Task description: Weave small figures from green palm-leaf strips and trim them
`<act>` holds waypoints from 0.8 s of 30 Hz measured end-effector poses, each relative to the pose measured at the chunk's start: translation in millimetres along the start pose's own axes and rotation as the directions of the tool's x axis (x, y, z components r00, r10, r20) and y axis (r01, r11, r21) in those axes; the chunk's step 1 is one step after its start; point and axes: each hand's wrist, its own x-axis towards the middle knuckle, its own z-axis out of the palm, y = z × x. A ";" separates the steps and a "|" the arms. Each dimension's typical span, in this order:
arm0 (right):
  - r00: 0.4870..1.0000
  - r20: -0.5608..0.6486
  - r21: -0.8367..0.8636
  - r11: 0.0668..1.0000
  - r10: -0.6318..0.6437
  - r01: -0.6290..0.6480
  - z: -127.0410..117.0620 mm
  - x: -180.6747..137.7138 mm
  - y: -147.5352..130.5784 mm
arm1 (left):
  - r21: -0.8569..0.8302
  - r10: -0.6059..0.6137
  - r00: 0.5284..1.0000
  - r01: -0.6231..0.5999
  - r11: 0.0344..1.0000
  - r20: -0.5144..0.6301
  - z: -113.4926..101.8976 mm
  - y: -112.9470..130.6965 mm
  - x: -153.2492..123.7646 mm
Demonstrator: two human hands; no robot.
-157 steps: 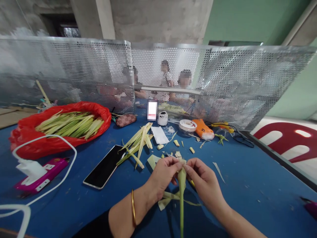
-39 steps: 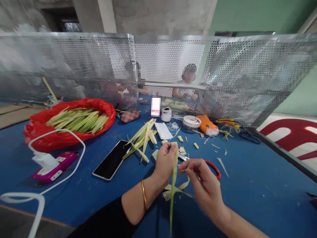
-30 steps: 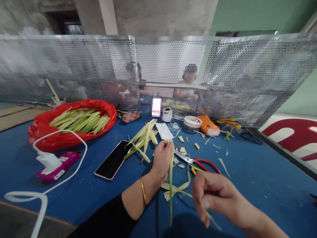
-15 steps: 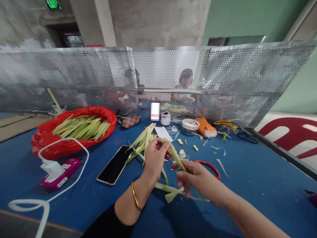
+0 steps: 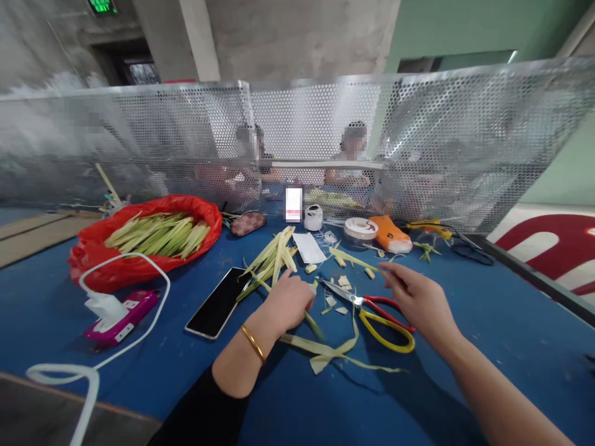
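My right hand (image 5: 416, 300) is closed in a pinch on one end of a pale yellow-green corn husk strip (image 5: 356, 257), which stretches away to the left. My left hand (image 5: 289, 302) is lowered at the front of a loose pile of husk strips (image 5: 272, 257). Its fingers are curled and face away from me, so whatever is in them is hidden. Between the hands lie scissors (image 5: 357, 301) with one red and one yellow handle, spread apart, among small husk scraps (image 5: 344, 282). Longer husk strips (image 5: 320, 353) cross on the table nearer me.
A red plastic bag (image 5: 190, 265) full of husks stands at left. Near it are a purple power strip (image 5: 132, 316) with white cable and a black phone (image 5: 216, 306). White thread (image 5: 313, 218), a tape roll (image 5: 361, 229) and an orange packet (image 5: 390, 235) line the back, before a perforated metal screen (image 5: 316, 118).
My hands have parted. My right hand has moved right and away with a husk strip; my left has dropped toward the pile. The scissors, partly covered before, now show fully.
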 end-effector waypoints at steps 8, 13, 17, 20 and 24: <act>0.992 0.053 0.332 0.939 -0.112 0.088 -2.6 -5.8 -12.9 | -0.779 -0.326 0.911 0.007 0.627 -0.254 -16.7 20.0 6.5; 0.896 0.373 0.524 0.852 -0.240 0.010 -3.4 -11.1 -30.6 | -0.883 -0.351 0.923 0.029 0.469 -0.156 -6.2 46.9 3.0; 0.915 0.384 0.615 0.774 -0.126 -0.151 3.3 -16.0 -37.1 | -0.966 -0.237 0.969 0.126 0.227 0.070 0.7 64.4 -0.1; 0.907 0.419 0.705 0.642 -0.035 -0.301 7.2 -16.4 -34.7 | -0.968 -0.225 0.965 0.176 0.181 0.133 0.7 70.5 -1.5; 0.904 0.428 0.776 0.506 0.018 -0.377 10.3 -16.6 -31.4 | -0.975 -0.224 0.961 0.191 0.114 0.163 1.0 70.6 -0.6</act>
